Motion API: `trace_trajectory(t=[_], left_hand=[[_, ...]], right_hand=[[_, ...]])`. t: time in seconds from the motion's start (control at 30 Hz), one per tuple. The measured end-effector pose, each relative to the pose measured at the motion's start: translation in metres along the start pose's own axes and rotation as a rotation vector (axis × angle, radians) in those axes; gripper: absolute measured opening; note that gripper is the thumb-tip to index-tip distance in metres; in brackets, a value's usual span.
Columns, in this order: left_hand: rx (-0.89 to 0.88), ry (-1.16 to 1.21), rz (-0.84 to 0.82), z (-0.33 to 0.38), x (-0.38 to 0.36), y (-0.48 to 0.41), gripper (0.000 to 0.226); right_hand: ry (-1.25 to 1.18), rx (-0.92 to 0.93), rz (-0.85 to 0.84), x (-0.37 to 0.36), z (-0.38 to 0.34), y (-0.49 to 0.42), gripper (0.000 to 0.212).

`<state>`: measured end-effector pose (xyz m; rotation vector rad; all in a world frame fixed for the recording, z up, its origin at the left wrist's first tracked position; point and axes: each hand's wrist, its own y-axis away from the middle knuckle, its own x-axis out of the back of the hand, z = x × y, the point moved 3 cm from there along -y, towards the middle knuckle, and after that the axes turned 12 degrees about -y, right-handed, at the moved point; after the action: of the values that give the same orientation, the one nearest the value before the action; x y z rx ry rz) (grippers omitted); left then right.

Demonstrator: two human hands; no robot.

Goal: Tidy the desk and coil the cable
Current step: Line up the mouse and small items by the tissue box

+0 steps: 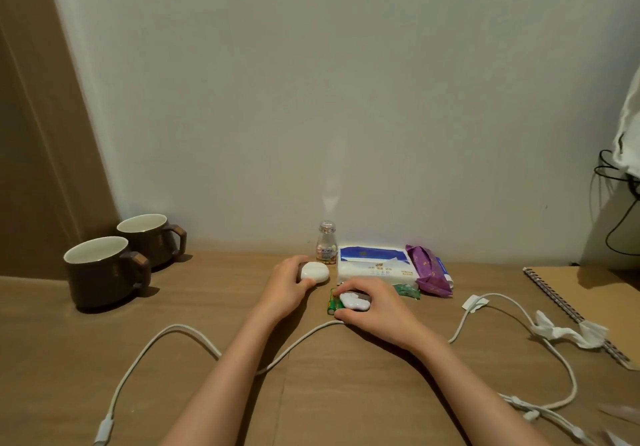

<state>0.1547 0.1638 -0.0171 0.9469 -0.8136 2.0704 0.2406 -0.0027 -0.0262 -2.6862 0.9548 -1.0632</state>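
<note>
Now, at nine o'clock on the desk stand two brown mugs, one just behind the other and touching. Toward the centre, the left hand wraps around a white oval case, fingers curled on its near edge, close to a small clear bottle at twelve o'clock. Just beside it, the right hand closes over a smaller white object lying against green batteries; whether it is lifted or only covered I cannot tell. Behind sit a tissue pack and a purple packet. The white cable is uncoiled, snaking from seven o'clock under both forearms to four o'clock. At three o'clock lie a crumpled tissue and a spiral notebook.

The step in hand looks like gathering small items toward the back wall; coiling has not begun. The next move likely calls for setting both pieces down neatly, then finding one cable end.
</note>
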Motion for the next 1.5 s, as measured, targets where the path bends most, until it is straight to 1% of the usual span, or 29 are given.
trace_trajectory(t=[0.2, 0.37, 0.47, 0.6, 0.73, 0.87, 0.93, 1.03, 1.13, 1.33, 1.5], left_hand=[[-0.054, 0.043, 0.011, 0.002, -0.009, -0.009, 0.042], [-0.095, 0.038, 0.047, 0.001, -0.016, -0.014, 0.042], [-0.107, 0.028, 0.066, -0.001, -0.017, -0.016, 0.044], [-0.095, 0.053, 0.095, -0.005, -0.018, -0.014, 0.049], [-0.085, 0.086, 0.131, -0.011, -0.013, -0.009, 0.055], [-0.013, 0.11, 0.164, -0.019, -0.011, -0.007, 0.054], [-0.025, 0.103, 0.178, -0.017, -0.01, -0.006, 0.051], [-0.065, 0.071, 0.192, -0.014, -0.01, -0.007, 0.045], [-0.071, 0.065, 0.2, -0.013, -0.011, -0.009, 0.041], [-0.067, 0.056, 0.188, -0.016, -0.013, -0.015, 0.04], [-0.076, 0.087, 0.18, -0.014, -0.012, -0.013, 0.045]], right_hand=[[-0.01, -0.008, -0.003, 0.0, 0.001, 0.0, 0.031], [-0.017, -0.013, 0.015, 0.0, 0.0, 0.001, 0.033], [-0.015, -0.021, 0.011, 0.001, -0.004, 0.003, 0.038], [-0.042, 0.011, -0.013, 0.005, -0.016, 0.005, 0.046], [0.027, -0.025, -0.036, 0.017, -0.021, 0.005, 0.053], [0.033, -0.102, -0.098, 0.032, -0.02, 0.003, 0.044], [0.04, -0.113, -0.109, 0.036, -0.019, 0.001, 0.038], [0.054, -0.131, -0.112, 0.035, -0.018, 0.0, 0.034], [0.045, -0.119, -0.111, 0.032, -0.019, -0.001, 0.034], [0.039, -0.092, -0.107, 0.025, -0.016, -0.005, 0.037], [-0.012, -0.076, -0.105, 0.018, -0.015, -0.006, 0.038]])
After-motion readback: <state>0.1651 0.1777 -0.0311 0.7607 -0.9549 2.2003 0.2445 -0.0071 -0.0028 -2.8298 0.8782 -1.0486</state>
